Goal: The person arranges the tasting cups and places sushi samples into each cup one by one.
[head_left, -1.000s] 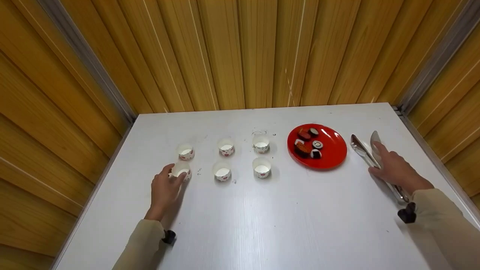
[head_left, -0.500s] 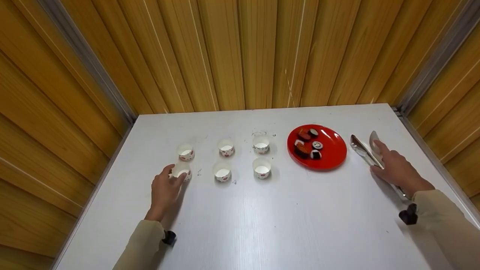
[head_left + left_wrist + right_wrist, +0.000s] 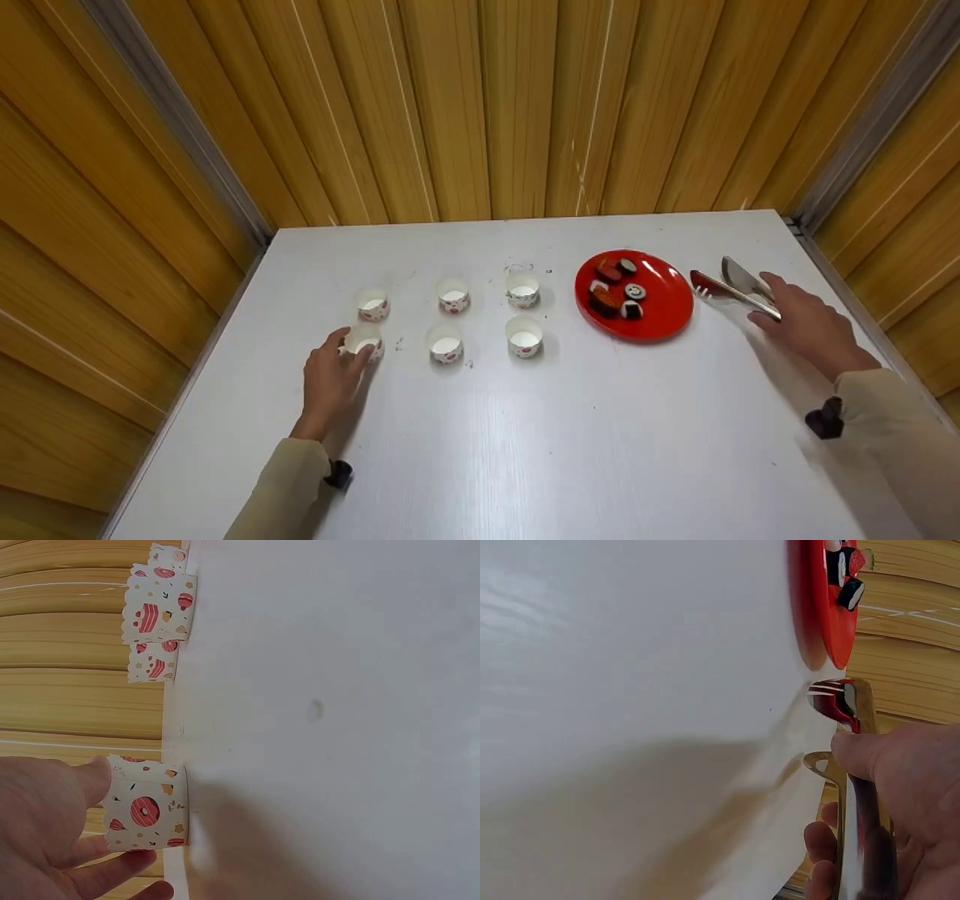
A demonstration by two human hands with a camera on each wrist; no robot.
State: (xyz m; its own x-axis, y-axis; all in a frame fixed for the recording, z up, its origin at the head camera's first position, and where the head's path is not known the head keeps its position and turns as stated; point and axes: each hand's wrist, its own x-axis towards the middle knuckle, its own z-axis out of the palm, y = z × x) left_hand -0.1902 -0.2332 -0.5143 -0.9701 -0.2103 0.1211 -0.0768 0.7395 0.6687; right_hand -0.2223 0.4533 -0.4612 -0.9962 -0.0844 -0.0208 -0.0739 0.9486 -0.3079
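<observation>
My left hand (image 3: 330, 386) holds the near-left paper cup (image 3: 146, 802) between thumb and fingers; the cup stands upright on the table. At the right, my right hand (image 3: 814, 330) grips metal tongs (image 3: 739, 289), their tips pointing toward the red plate (image 3: 660, 307). In the right wrist view the thumb presses on the tongs (image 3: 851, 825) and the fingers curl around them; the tips stand apart, one of them fork-like. Several sushi pieces (image 3: 604, 301) lie on the left part of the plate.
Several other printed paper cups stand in two rows, among them one behind the held cup (image 3: 373, 306) and one in the near row's right end (image 3: 524, 337). The white table (image 3: 480, 450) ends at a yellow wood-look wall (image 3: 517, 112), with similar walls at both sides.
My right hand has picked up the tongs from the table, and their tips have swung left toward the plate. The left hand has stayed at its cup.
</observation>
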